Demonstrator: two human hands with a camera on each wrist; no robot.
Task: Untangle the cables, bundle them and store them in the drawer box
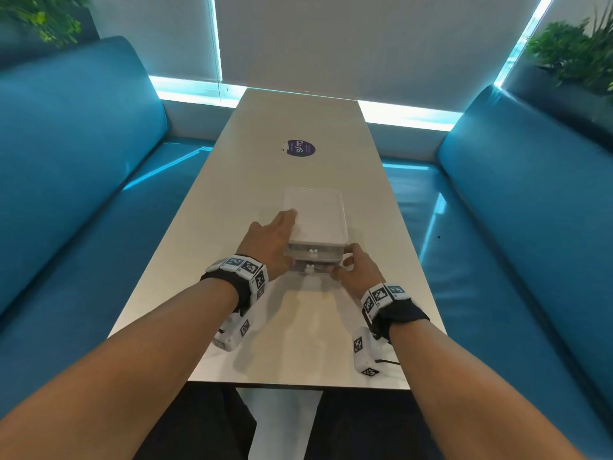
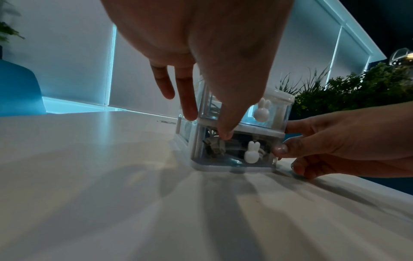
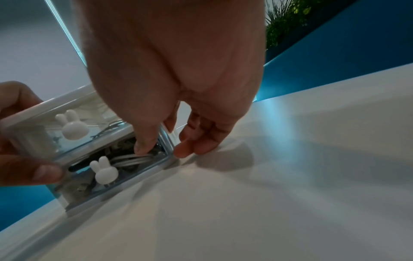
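Observation:
A small clear two-drawer box (image 1: pixel 315 224) with white bunny knobs stands in the middle of the white table (image 1: pixel 298 343). Its lower drawer (image 2: pixel 234 155) sticks out a little and holds a bundled white cable (image 3: pixel 132 160) among darker cables. My left hand (image 1: pixel 282 237) braces the box's left side, its fingers (image 2: pixel 187 98) straight and its thumb on the front edge above the lower drawer. My right hand (image 1: pixel 345 265) pinches the box's right front corner: the thumb (image 3: pixel 145 144) presses the lower drawer's front while the curled fingers sit at the side by the table.
A round purple sticker (image 1: pixel 300 148) lies on the table beyond the box. Teal sofas (image 1: pixel 66 161) (image 1: pixel 530 194) flank the table on both sides. Plants (image 1: pixel 577 51) stand behind the sofa backs. The table's near edge (image 1: pixel 298 385) is just below my wrists.

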